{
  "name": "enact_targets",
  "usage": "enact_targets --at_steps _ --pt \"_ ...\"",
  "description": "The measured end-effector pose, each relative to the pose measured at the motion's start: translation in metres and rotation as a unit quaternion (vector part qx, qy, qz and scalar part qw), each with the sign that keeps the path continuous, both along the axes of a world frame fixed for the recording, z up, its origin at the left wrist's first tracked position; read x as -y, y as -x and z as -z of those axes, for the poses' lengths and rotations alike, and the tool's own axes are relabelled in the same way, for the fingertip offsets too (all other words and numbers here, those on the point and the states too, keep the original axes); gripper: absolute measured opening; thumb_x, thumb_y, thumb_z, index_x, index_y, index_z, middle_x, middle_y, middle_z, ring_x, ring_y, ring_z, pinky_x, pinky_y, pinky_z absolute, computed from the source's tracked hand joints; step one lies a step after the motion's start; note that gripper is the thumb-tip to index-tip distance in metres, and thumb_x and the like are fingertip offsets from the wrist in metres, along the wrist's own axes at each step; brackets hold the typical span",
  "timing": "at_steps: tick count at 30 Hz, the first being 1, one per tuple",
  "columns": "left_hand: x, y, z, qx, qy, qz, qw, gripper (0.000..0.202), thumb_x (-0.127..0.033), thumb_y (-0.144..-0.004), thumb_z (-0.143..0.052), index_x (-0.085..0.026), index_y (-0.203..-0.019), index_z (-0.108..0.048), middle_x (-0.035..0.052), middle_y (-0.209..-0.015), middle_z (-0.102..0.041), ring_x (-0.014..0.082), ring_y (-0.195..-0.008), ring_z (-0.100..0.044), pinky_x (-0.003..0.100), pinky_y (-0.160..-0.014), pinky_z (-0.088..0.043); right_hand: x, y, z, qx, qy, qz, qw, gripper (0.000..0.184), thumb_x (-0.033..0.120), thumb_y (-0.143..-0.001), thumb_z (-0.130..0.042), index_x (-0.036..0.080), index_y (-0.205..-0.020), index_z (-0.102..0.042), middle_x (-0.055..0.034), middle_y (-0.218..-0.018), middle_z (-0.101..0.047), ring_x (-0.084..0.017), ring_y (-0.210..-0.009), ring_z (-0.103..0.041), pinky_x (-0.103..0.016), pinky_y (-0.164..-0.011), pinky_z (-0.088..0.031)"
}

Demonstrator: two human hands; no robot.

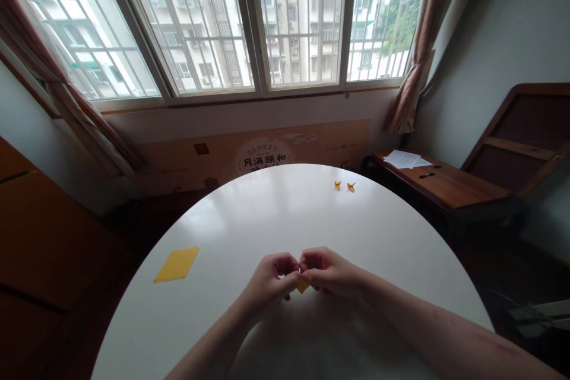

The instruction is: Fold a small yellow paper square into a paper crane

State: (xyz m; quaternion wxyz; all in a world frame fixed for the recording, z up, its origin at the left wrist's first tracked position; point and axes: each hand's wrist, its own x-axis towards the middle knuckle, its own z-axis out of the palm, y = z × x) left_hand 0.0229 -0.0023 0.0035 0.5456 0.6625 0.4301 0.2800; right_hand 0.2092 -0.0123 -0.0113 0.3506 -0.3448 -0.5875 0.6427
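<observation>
Between my two hands is a small piece of folded yellow paper [303, 285], its pointed lower corner showing below the fingertips. My left hand [275, 276] pinches it from the left, thumb against the paper. From the other side my right hand [327, 270] grips it with thumb and curled fingers, and the fingertips of both hands meet. Most of the folded paper is hidden by the fingers. Both hands are just above the white round table [249, 214], near its front middle.
Yellow square paper sheets [177, 264] lie at the table's left. Two small folded paper birds [337, 185] [351, 187] stand near the far right edge. Beyond, a low wooden table [463, 187] bears white papers [405, 159] and a dark pen-like object. Barred windows are behind.
</observation>
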Motion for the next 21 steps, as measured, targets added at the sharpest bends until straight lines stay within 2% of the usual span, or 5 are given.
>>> enact_targets --at_steps 7,12,21 --pt "-0.002 0.004 0.002 0.039 0.041 0.017 0.998 0.032 -0.043 -0.074 -0.071 -0.015 -0.072 -0.056 -0.0005 -0.059 -0.059 0.0101 -0.049 -0.052 0.018 -0.04 -0.042 -0.008 -0.007 0.007 0.013 0.023 -0.025 0.999 0.012 0.026 -0.078 -0.066 0.017 -0.08 -0.058 0.0063 -0.055 -0.056 -0.006 -0.039 -0.044 -0.017 -0.038 -0.034" --pt "-0.001 0.003 0.003 0.042 0.036 0.015 0.998 0.031 -0.043 -0.073 -0.072 -0.016 -0.071 -0.056 -0.0012 -0.056 -0.058 0.0097 -0.048 -0.052 0.018 -0.041 -0.042 -0.01 -0.008 0.008 0.013 0.032 -0.036 0.999 0.012 0.024 -0.077 -0.066 0.017 -0.081 -0.058 0.007 -0.053 -0.057 -0.006 -0.038 -0.045 -0.016 -0.038 -0.037" --pt "0.001 0.003 -0.001 0.032 0.025 0.001 0.999 0.031 -0.043 -0.072 -0.072 -0.016 -0.07 -0.056 -0.0009 -0.057 -0.058 0.0102 -0.049 -0.053 0.019 -0.042 -0.044 -0.012 -0.012 0.006 -0.003 0.04 -0.067 0.997 0.022 0.029 -0.074 -0.072 0.017 -0.087 -0.06 0.0057 -0.059 -0.059 -0.007 -0.045 -0.049 -0.017 -0.041 -0.041"
